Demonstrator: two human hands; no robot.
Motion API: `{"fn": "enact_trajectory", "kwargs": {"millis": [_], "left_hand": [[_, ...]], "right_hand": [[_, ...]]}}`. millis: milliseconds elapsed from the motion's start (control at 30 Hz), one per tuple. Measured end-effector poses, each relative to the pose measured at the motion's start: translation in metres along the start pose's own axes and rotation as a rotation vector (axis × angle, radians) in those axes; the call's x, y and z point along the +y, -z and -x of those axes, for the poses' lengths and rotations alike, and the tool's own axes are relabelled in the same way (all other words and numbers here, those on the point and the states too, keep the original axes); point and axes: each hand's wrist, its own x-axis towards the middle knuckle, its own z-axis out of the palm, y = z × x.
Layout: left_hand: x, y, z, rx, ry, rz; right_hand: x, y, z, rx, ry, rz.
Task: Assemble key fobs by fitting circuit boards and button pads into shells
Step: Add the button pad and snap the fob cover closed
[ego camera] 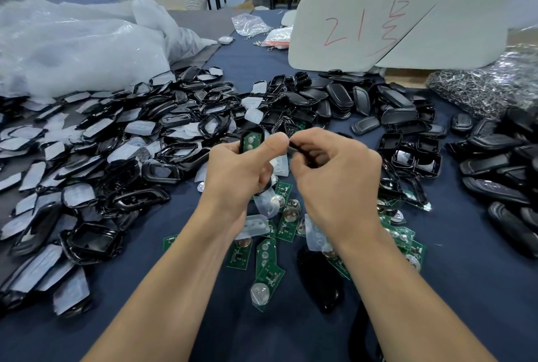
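Left hand grips black oval plastic shell, green circuit board seated inside, long axis upright. Right hand, just right of shell, pinches thin black plastic piece.

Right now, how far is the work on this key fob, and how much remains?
Done: a green circuit board already sits in the black shell that the left hand grips. In hand: the right hand pinches a thin black part beside it; what it is I cannot tell. Left: many loose boards, clear button pads and empty shells lie on the table. Finished fobs I cannot pick out.
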Motion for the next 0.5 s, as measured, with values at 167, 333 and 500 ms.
{"fn": "enact_trajectory", "kwargs": {"millis": [167,333,500], "left_hand": [[0.0045,0.0,0.0026,0.017,0.042,-0.021],[0.0063,0.0026,0.0003,0.028,0.044,-0.043],[0.0052,0.0019,0.0021,0.0,-0.057,-0.101]], "right_hand": [[-0.0033,-0.0008,0.0021,-0.007,0.162,0.136],[-0.0006,0.0031,-0.0011,-0.078,0.062,0.025],[0.0045,0.0068,-0.0056,-0.151,-0.05,-0.029]]}}
